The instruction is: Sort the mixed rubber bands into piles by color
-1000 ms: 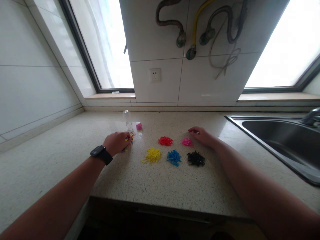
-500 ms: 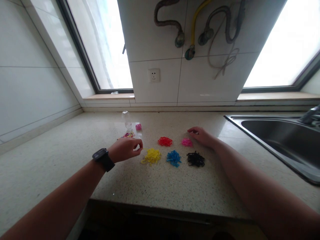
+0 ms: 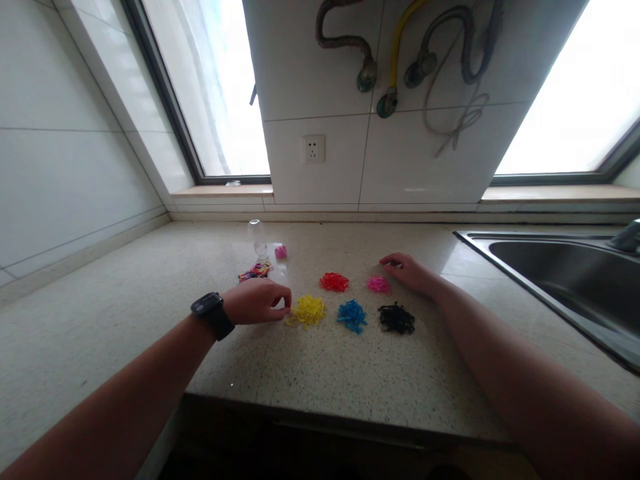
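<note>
My left hand [image 3: 257, 301] pinches closed at the edge of the yellow pile [image 3: 309, 310], fingertips together, what they grip too small to tell; my right hand [image 3: 407, 272] rests loosely open on the table [image 3: 325, 360] beside the pink pile [image 3: 378, 285]; the mixed bands [image 3: 255, 271] lie behind.

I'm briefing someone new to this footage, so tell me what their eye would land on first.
Five small heaps of rubber bands stand out on the pale counter: red pile and pink pile behind, yellow pile, blue pile and black pile in front. The left hand, above a black watch, pinches at the yellow pile's edge; the right hand rests beside the pink one. A mixed pile lies behind the left hand.
</note>
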Tool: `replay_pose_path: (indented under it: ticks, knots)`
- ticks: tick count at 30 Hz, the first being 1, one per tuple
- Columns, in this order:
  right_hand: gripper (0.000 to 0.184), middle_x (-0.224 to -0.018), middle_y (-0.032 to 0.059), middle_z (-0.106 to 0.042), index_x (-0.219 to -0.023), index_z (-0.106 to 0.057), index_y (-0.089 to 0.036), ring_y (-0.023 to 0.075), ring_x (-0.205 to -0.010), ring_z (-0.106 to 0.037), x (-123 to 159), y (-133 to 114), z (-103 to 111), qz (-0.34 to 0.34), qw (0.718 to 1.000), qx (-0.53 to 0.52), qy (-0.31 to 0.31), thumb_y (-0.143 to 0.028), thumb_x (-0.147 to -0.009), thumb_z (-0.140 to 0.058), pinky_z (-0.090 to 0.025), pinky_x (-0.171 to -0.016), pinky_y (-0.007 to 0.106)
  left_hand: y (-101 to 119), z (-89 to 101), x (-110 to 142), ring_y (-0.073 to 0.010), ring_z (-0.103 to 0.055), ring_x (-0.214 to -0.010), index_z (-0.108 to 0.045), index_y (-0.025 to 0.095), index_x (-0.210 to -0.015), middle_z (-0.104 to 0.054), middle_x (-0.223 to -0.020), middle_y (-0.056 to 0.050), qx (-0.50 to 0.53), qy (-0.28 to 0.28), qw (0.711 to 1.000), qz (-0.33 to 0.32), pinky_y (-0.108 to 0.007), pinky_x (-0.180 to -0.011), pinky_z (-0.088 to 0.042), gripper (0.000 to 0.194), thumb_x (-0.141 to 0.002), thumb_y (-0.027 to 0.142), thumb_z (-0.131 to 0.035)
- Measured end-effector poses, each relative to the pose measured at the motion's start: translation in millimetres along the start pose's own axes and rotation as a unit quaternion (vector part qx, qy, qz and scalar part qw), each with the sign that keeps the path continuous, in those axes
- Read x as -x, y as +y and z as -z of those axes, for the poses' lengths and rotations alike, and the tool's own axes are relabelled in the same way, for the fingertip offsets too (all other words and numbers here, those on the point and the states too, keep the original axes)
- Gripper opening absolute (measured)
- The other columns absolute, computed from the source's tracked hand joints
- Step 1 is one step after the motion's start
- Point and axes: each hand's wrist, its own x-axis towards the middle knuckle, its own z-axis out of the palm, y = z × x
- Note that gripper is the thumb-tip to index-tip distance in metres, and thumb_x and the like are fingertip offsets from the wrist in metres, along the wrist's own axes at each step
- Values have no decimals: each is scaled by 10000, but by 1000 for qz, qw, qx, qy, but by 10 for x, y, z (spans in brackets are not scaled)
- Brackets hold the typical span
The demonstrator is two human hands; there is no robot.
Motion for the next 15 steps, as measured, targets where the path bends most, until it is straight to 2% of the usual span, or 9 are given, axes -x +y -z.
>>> replay_pose_path:
  ticks: [8,15]
  knots:
    - [244,-1066,91,-737,-1050,-735,-222,246,-953,-686,-8,30,-9,3,1000,0,-4,-303,-878,-582,-540,-907,411,-44,33,28,-106,-500,-570,-737,227,-892,-565,-662,32,70,-46,996,-7,-238,-545,-326,232,-801,428,-667]
    - [237,-1065,90,-734,-1040,-738,-225,241,-948,-679,-6,13,0,12,1000,2,-4,-299,-875,-586,-538,-904,407,-14,-19,-16,-111,-504,-581,-723,222,-890,-585,-656,24,22,-8,1000,2,-251,-568,-308,207,-871,395,-612]
